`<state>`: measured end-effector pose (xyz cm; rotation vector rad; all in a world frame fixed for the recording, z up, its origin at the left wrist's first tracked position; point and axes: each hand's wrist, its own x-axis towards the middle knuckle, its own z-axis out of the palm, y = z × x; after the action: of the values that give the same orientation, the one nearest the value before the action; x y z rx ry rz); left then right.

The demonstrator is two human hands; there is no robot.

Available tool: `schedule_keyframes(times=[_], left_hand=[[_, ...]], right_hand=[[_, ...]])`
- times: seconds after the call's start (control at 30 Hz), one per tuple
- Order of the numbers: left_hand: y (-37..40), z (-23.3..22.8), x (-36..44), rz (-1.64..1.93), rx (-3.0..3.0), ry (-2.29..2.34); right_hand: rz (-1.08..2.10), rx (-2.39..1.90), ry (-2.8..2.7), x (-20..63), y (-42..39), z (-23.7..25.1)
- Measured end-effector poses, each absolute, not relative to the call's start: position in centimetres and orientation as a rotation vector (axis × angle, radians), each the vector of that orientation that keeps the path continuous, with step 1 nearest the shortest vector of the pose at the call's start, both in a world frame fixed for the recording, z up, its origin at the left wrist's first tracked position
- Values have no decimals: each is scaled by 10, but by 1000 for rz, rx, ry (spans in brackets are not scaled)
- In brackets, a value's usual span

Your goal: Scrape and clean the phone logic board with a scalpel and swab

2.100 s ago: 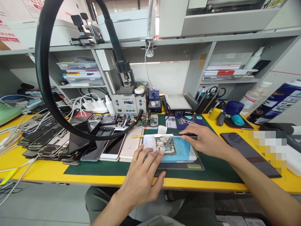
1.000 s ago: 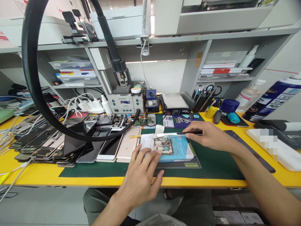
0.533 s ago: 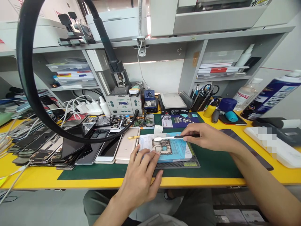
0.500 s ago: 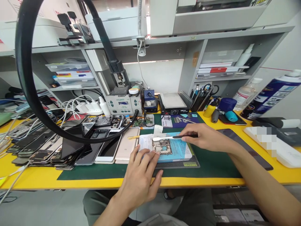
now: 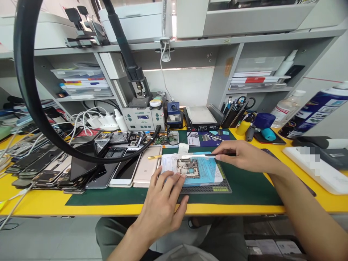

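The person's left hand (image 5: 163,203) lies spread and open, fingertips (image 5: 178,176) pressing down on the near left edge of the blue pad (image 5: 206,174) right beside the circuit board (image 5: 187,167); this looks like a bracing hold, meant to keep the board and pad from sliding while the other hand works over them. The right hand (image 5: 244,156) has its grip closed around the dark handle of a brush (image 5: 201,156), thumb and fingers pinching it like a pen, so that the tool lies nearly level and its white head reaches leftward to the far edge of the board. The board itself lies flat on the blue pad, which rests on a ribbed black mat (image 5: 217,189) laid on the green mat (image 5: 114,194) of the yellow desk (image 5: 40,203). So the board lies between the two hands: just ahead of the left fingertips and well to the left of the right hand's grip, met only by the brush head, though whether the bristles actually touch it cannot be told. To the left, phones (image 5: 146,168) lie side by side, and a black hose (image 5: 27,87) loops over them from the rework station (image 5: 143,117) at the back.
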<state>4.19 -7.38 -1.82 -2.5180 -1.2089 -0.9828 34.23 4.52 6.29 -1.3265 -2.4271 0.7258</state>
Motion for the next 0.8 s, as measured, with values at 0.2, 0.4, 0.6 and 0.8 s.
schedule_keyframes(times=[0.2, 0.4, 0.6, 0.8], left_hand=[[-74, -19, 42, -967, -2528, -1216], [-73, -20, 42, -962, -2521, -1207], [-73, -20, 42, -963, -2520, -1197], [-75, -21, 41, -958, -2528, -1207]], right_hand=[[758, -1308, -2450, 341, 46, 61], [804, -1358, -2459, 362, 51, 72], [842, -1395, -2474, 377, 51, 77], [836, -1414, -2465, 379, 51, 77]])
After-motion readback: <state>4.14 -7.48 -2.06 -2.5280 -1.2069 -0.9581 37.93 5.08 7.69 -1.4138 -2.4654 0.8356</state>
